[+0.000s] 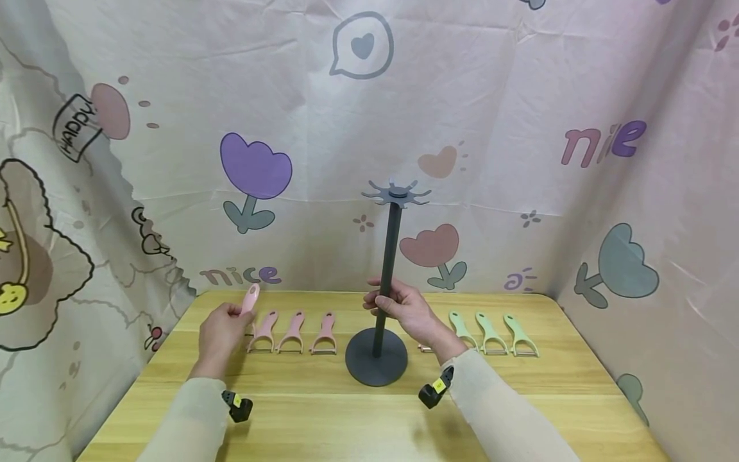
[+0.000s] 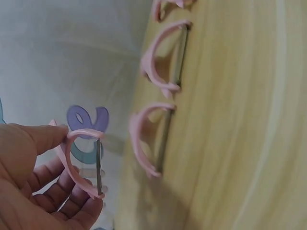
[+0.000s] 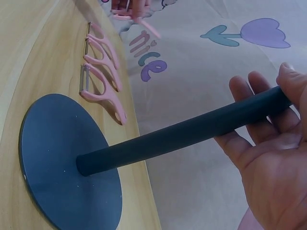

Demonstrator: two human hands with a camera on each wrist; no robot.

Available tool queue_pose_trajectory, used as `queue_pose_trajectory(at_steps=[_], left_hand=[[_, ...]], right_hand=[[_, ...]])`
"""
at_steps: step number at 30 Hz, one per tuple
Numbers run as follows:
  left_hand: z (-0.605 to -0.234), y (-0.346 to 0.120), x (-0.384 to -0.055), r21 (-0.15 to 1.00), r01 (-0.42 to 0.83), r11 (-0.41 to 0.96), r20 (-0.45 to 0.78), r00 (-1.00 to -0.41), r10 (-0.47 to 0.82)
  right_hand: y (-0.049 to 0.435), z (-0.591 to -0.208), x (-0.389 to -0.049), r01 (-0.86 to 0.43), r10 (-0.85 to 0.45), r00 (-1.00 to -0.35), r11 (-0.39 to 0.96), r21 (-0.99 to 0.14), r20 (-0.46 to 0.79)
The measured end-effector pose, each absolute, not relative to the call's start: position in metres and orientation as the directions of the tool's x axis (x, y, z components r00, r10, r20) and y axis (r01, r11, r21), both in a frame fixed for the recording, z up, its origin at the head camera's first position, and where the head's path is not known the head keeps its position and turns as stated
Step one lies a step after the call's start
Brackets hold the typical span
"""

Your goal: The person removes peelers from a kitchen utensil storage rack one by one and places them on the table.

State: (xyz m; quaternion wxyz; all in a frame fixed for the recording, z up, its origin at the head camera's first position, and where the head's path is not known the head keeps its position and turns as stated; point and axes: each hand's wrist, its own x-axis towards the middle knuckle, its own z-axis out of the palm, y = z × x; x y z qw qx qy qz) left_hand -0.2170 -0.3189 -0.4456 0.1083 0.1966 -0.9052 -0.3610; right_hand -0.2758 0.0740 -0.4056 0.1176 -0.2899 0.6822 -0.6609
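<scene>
My left hand pinches a pink peeler by the thumb and fingers, held above the table with its handle end pointing up. In the left wrist view, the peeler's metal blade faces away from the palm. My right hand grips the dark pole of a display stand, thumb in front and fingers behind. A round base carries the pole, and a ring of bare hooks tops it. Three pink peelers lie in a row between the left hand and the stand.
Green peelers lie in a row on the wooden table, right of the stand. Another blade shows beside my right wrist, its peeler mostly hidden. A printed cloth hangs behind the table and along both sides.
</scene>
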Motion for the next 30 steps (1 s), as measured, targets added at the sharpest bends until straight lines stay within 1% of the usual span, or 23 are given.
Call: queue_pose_trajectory(at_steps=[13, 21, 30], left_hand=[[-0.465, -0.339, -0.215, 0.61, -0.363, 0.704, 0.005, -0.887, -0.462], [-0.475, -0.343, -0.217, 0.575, -0.381, 0.724, -0.003, -0.886, -0.464], [-0.477, -0.344, -0.22, 0.544, -0.404, 0.735, -0.034, -0.886, -0.463]], right_hand=[[0.074, -0.406, -0.275, -0.245, -0.552, -0.803, -0.038, -0.969, 0.225], [0.074, -0.407, -0.276, -0.252, -0.551, -0.802, -0.035, -0.967, 0.229], [0.074, -0.407, -0.276, -0.243, -0.55, -0.805, -0.037, -0.969, 0.223]])
